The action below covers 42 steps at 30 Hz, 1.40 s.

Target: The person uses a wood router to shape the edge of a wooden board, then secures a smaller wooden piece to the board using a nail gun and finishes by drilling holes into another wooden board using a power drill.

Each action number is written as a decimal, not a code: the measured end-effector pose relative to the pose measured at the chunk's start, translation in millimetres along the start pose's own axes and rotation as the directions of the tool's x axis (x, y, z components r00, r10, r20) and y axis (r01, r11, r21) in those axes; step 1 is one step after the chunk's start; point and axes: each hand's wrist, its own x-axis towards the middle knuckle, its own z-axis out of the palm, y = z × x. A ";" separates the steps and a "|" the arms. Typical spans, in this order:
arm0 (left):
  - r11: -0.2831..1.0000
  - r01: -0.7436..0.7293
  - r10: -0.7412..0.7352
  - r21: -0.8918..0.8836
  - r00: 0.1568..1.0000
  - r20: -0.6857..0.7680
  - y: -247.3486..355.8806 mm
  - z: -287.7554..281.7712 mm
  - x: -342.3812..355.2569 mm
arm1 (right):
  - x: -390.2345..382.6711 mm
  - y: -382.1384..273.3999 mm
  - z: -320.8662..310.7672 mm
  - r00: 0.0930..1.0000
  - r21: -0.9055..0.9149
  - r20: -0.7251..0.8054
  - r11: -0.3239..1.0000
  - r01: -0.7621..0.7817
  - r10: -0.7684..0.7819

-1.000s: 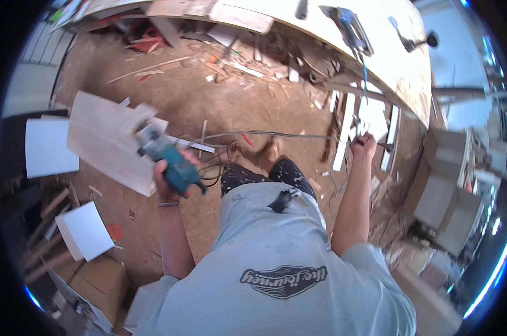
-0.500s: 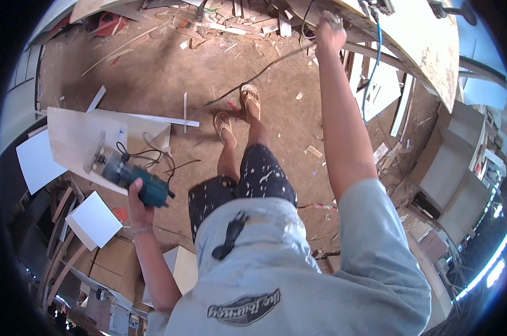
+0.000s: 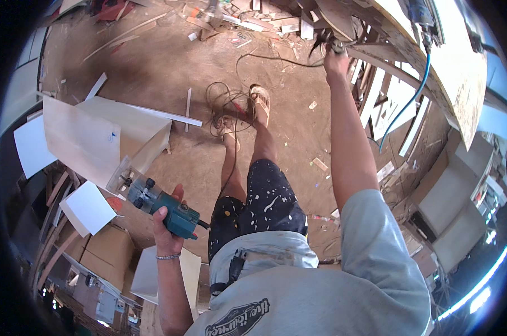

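Left hand [image 3: 165, 224] is gripping a teal trim router [image 3: 155, 203] low at the side. Right hand [image 3: 334, 55] is reaching out, clutching a black cable [image 3: 276, 59] trailing to a tangle near the sandalled feet [image 3: 260, 103].

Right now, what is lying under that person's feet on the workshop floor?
A tangle of black power cord lies on the dirt floor around the sandalled feet. Whether either foot actually stands on it is hidden.
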 end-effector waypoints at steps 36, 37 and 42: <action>1.000 0.017 -0.016 0.012 0.995 -0.096 -2.8 -55.7 11.7 | 146.8 -50.4 -12.6 0.908 -0.302 -0.314 0.936 0.182 -0.278; 1.000 0.021 -0.019 0.018 0.996 -0.089 0.5 -54.5 13.8 | 159.1 -34.8 -25.6 0.930 -0.421 -0.205 0.886 0.197 -0.305; 0.999 0.016 -0.020 -0.044 0.996 -0.085 -11.5 -58.1 7.5 | 114.6 -39.2 -66.2 0.954 -0.449 -0.196 0.886 0.116 -0.225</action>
